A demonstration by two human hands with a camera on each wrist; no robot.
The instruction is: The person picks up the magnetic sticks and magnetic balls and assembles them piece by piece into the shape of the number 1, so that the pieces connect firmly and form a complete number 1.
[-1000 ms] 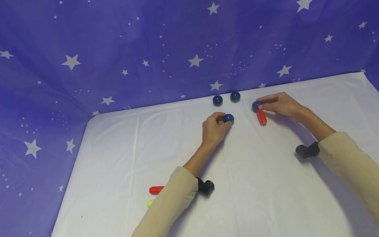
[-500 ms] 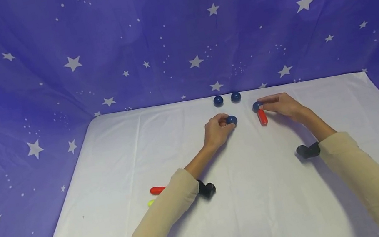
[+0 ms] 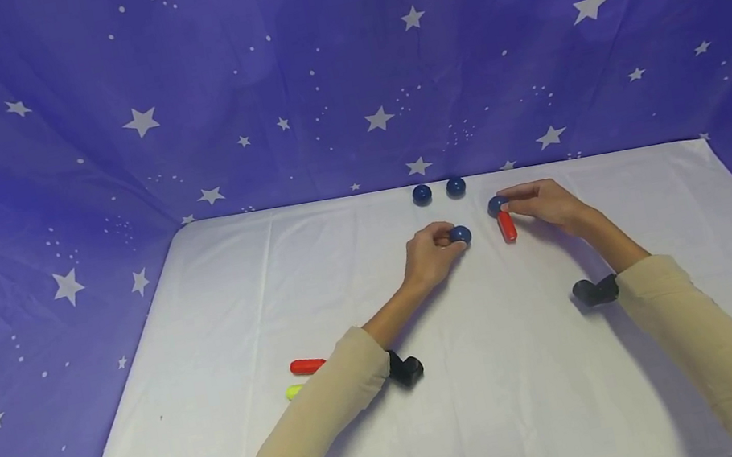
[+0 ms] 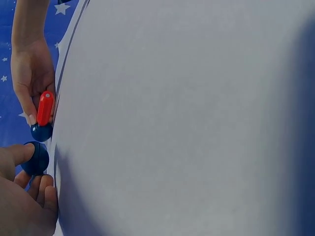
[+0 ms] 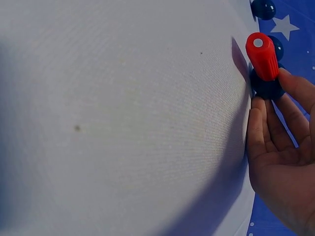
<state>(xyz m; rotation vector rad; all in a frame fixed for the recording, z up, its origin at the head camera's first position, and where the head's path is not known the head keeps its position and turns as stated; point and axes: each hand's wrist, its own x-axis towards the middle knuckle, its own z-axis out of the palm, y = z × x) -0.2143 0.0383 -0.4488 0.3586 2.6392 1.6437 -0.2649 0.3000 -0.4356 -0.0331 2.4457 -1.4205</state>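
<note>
In the head view my left hand [image 3: 428,258] pinches a dark blue ball [image 3: 460,235] between thumb and fingers. To its right, my right hand [image 3: 548,203] holds another blue ball [image 3: 497,205] at its fingertips. A short red rod [image 3: 507,226] joins that second ball and points toward me. The right wrist view shows the ribbed red rod [image 5: 262,58] end-on, with a pale dot on its tip. Seen from the left wrist, the ball in my left hand [image 4: 35,160] is close to the ball with the rod; a gap separates them in the head view.
Two more blue balls, one left [image 3: 422,195] and one right [image 3: 456,187], stand at the back edge of the white table [image 3: 514,398]. Another red rod [image 3: 306,366] and a yellow-green rod [image 3: 294,392] lie partly hidden by the left sleeve. A starry purple cloth [image 3: 308,67] hangs behind.
My left hand has moved right and slightly toward me with its blue ball, narrowing the distance to the red rod. My right hand has stayed nearly still.
</note>
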